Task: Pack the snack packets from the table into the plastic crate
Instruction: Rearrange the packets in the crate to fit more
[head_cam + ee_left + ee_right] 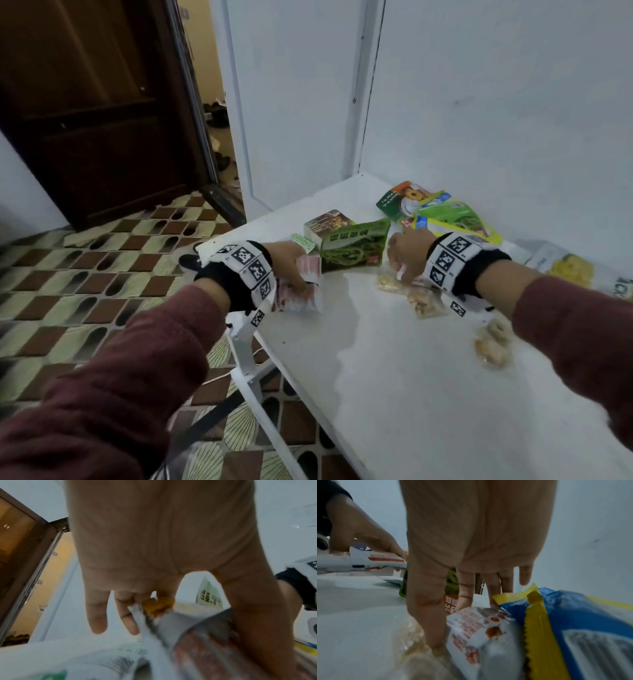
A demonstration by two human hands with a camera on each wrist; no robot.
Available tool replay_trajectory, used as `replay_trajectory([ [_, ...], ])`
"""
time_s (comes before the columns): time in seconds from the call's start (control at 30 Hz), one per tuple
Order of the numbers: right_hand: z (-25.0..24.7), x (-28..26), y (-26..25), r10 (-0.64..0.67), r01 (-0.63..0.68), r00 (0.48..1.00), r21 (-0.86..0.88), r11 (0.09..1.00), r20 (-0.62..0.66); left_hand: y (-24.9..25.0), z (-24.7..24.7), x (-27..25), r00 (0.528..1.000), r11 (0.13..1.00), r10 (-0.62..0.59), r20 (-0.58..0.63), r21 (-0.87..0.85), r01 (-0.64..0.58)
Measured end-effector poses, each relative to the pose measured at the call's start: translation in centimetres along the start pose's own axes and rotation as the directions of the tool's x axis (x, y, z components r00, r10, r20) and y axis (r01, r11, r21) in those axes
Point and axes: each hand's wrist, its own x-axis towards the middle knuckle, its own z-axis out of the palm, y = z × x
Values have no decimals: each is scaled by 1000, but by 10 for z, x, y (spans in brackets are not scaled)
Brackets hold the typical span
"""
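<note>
My left hand [301, 277] grips a small stack of red-and-white snack packets [301, 298] at the table's left edge; in the left wrist view the thumb [248, 622] lies over the top packet [202, 650]. My right hand [402, 270] pinches another red-and-white packet [471, 632] between thumb [428, 615] and fingers, next to a blue-and-yellow packet [573, 622]. A green packet [352, 246] lies between the hands, with a small box [327, 222] behind it. No crate is in view.
The white table [394, 377] stands against a white wall. More packets are piled at the back right [442, 212], clear nut packets [423, 301] lie under my right wrist, and a yellow-and-white bag [572, 270] is far right. Tiled floor and an open door are to the left.
</note>
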Motion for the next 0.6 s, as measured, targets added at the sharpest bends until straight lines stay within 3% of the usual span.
replay_trajectory([
  [0.1, -1, 7, 2, 18, -20, 999, 59, 998, 39, -18, -15, 7, 999, 994, -19, -51, 106, 24],
  [0.17, -1, 9, 3, 43, -40, 999, 114, 993, -24, -24, -24, 13, 998, 991, -38, -41, 125, 42],
  [0.27, 0, 9, 8, 107, -48, 984, 375, 926, -139, -31, -32, 23, 995, 993, -98, 8, -60, 98],
  [0.33, -3, 8, 11, 116, -19, 981, 519, 855, -156, -35, -35, 30, 992, 952, -122, -17, -286, 112],
  [0.4, -6, 8, 11, 110, 13, 980, 609, 793, -164, -37, -38, 35, 995, 929, -101, 0, -358, 94],
  [0.43, -8, 7, 9, 120, 19, 976, 624, 781, -180, -38, -37, 37, 995, 935, -99, 14, -342, 98],
  [0.6, -13, 8, -24, 216, -23, 944, 606, 795, -248, -41, -30, 43, 1000, 997, -15, 20, 82, 14],
])
